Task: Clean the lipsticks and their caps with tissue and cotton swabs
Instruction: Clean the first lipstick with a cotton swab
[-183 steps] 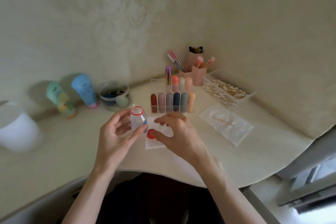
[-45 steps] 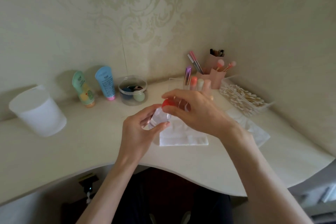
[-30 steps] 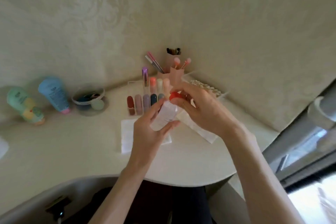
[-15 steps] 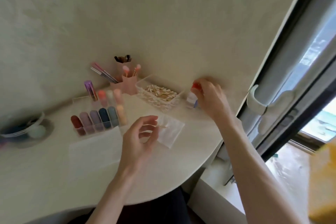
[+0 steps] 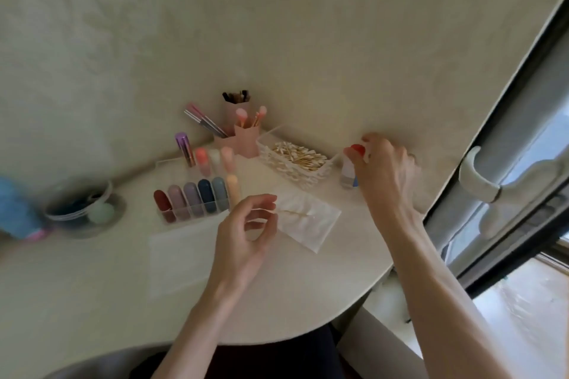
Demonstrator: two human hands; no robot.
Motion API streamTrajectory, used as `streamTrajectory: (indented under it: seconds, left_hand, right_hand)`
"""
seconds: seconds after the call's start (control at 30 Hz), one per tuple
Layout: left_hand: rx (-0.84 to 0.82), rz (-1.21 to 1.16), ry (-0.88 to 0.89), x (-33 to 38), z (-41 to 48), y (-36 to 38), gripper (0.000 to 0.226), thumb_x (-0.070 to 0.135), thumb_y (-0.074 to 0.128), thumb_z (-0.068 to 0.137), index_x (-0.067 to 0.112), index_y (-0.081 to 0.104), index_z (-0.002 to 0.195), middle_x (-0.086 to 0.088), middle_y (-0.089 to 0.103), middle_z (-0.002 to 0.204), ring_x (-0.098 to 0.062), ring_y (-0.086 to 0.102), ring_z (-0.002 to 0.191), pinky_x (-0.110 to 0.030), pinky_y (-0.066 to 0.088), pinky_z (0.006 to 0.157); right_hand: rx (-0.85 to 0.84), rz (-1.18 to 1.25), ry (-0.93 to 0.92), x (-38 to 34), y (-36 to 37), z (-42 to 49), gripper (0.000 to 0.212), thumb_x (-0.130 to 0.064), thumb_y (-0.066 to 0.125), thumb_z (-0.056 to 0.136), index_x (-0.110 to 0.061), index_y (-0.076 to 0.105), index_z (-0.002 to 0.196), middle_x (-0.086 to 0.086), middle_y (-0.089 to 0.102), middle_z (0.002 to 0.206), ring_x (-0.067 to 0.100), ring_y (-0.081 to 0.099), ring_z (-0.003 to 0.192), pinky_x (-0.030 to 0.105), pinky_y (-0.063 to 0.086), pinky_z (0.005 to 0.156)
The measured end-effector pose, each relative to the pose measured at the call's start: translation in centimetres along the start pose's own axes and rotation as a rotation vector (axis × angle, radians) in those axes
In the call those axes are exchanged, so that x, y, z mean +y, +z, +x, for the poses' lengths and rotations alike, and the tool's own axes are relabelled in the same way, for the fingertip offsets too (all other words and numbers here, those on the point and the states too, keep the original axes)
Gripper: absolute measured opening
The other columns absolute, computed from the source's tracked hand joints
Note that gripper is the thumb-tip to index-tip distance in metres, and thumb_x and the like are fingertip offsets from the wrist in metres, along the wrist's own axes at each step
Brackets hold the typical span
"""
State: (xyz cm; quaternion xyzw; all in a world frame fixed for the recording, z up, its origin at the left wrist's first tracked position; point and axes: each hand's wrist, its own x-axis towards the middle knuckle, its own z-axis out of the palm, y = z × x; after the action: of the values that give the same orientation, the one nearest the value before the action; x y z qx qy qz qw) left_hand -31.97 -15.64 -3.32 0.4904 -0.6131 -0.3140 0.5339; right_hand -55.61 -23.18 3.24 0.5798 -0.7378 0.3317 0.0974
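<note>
Looked barely started: lipsticks (image 5: pixel 197 197) sat capped centre-left, your right hand (image 5: pixel 385 172) gripped the red-capped bottle (image 5: pixel 348 171) right of centre, left hand (image 5: pixel 243 237) curled beside the swab (image 5: pixel 295 213) on the tissue (image 5: pixel 314 228), contact unclear.

Left hand (image 5: pixel 243 237) raised, fingers loosely curled, right hand (image 5: pixel 383 169) outstretched, gripping bottle (image 5: pixel 347 175) top

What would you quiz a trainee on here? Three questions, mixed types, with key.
1. True or false: the right hand grips the red-capped bottle.
2. The lone cotton swab lies on: A) the tissue, B) the swab box, C) the bare table.
3. How many lipsticks stand in the front row of the clear rack?
Key: 1 true; 2 A; 3 six.
</note>
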Motion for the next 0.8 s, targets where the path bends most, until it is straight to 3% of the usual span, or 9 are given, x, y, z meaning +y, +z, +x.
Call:
streamTrajectory:
  seconds: [0.13,0.27,0.43,0.63,0.8]
  left_hand:
    - [0.045,0.021,0.004,-0.4,-0.5,-2.1,0.030,0.005,0.072,0.095,0.027,0.073,0.115,0.014,0.074,0.106,-0.013,0.071,0.099,-0.027,0.057,0.086]
    - [0.084,0.106,0.031,-0.8,-1.2,-5.4,0.030,0.003,0.073,0.094,0.023,0.072,0.117,0.014,0.074,0.106,-0.014,0.072,0.097,-0.030,0.058,0.086]
    - [0.163,0.299,0.078,-1.4,-2.4,-10.3,0.030,0.005,0.074,0.091,0.024,0.073,0.114,0.019,0.073,0.104,-0.009,0.071,0.096,-0.029,0.057,0.085]
    - [0.216,0.346,0.027,-2.2,-3.9,-14.6,0.031,0.004,0.074,0.091,0.024,0.072,0.114,0.021,0.072,0.106,-0.006,0.069,0.100,-0.027,0.055,0.087]
    - [0.234,0.322,0.002,-2.7,-4.4,-15.5,0.031,0.004,0.073,0.091,0.025,0.073,0.114,0.021,0.073,0.106,-0.007,0.070,0.101,-0.033,0.058,0.089]
  right_hand:
    - [0.040,0.101,-0.102,-3.9,-0.2,-1.7,0.035,-0.032,0.071,0.098,-0.016,0.069,0.129,0.015,0.070,0.117,0.042,0.068,0.098,0.043,0.050,0.083]
    - [-0.211,0.301,-0.274,-8.8,1.9,-3.5,0.038,-0.025,0.071,0.096,-0.019,0.066,0.133,0.007,0.070,0.112,0.031,0.068,0.097,0.038,0.051,0.076]
    - [-0.459,0.421,-0.424,-13.2,4.1,-5.8,0.034,-0.038,0.072,0.095,-0.030,0.068,0.128,-0.011,0.066,0.104,0.008,0.062,0.085,0.021,0.044,0.068]
    - [-0.456,0.388,-0.385,-14.2,5.1,-6.3,0.023,-0.029,0.072,0.098,-0.025,0.072,0.120,-0.005,0.071,0.107,0.014,0.066,0.088,0.036,0.055,0.078]
    - [-0.390,0.578,-0.333,-14.4,3.9,-5.9,0.004,-0.031,0.067,0.102,-0.031,0.063,0.103,-0.022,0.064,0.089,-0.009,0.061,0.082,0.009,0.040,0.068]
